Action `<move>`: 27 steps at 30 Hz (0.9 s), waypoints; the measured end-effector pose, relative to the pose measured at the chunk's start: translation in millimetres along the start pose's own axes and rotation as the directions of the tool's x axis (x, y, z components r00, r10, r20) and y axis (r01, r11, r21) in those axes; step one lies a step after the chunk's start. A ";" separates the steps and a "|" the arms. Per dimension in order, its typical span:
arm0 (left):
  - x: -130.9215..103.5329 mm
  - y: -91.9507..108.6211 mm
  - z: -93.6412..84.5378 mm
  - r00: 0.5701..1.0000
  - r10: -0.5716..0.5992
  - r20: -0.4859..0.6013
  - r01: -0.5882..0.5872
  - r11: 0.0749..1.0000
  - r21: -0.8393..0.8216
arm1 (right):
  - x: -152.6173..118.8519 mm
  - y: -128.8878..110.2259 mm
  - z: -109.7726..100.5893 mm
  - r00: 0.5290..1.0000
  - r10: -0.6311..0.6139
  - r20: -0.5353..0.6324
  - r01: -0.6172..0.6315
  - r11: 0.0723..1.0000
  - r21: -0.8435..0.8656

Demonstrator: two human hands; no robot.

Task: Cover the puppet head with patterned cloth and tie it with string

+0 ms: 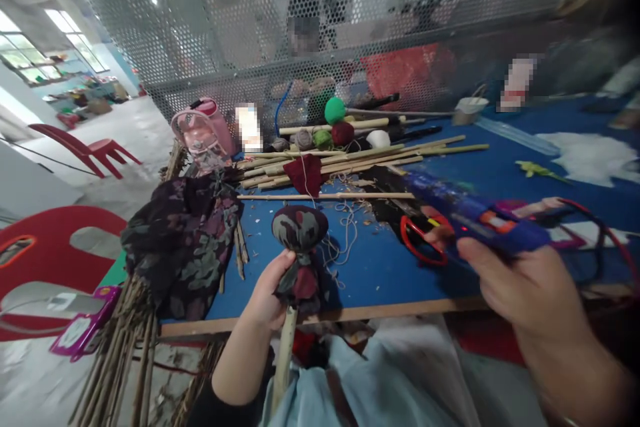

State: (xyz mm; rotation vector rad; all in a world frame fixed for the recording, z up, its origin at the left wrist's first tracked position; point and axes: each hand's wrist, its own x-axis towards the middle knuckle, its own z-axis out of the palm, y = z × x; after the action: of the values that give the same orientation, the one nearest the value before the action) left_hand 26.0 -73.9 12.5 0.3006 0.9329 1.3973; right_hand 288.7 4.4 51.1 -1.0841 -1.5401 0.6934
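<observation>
Though dark, a grey-patterned cloth bundle point(304, 247)

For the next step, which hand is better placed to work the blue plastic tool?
Likely the right hand: it grips the blue plastic tool, while the left hand holds the dark, patterned cloth bundle on a pale wooden stick.

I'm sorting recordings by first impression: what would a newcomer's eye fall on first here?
Probably the dark patterned cloth bundle, held in the left hand at the table's near edge. Next, likely the blurred blue tool in the right hand, over the table's right side, and the bright green ball toward the back, before the perforated screen.
</observation>
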 end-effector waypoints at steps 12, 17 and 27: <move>-0.8 -2.4 -3.9 0.995 -0.028 -0.096 0.027 1.000 -0.006 | 73.9 28.1 67.6 0.773 0.421 0.474 -0.608 0.706 0.363; -2.4 -3.6 -9.0 0.993 -0.044 -0.108 0.041 0.999 -0.035 | 127.3 42.3 132.3 0.722 0.531 0.443 -0.685 0.640 0.349; -2.2 0.9 -12.5 0.996 -0.045 -0.073 0.038 0.995 -0.090 | 136.3 29.8 103.5 0.883 0.390 0.261 -0.464 0.811 0.357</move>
State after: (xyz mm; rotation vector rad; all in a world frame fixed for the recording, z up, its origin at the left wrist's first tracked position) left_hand 16.7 -79.9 6.2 0.1623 0.9308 1.4149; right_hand 196.5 151.5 57.8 -1.0712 -1.2116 1.3959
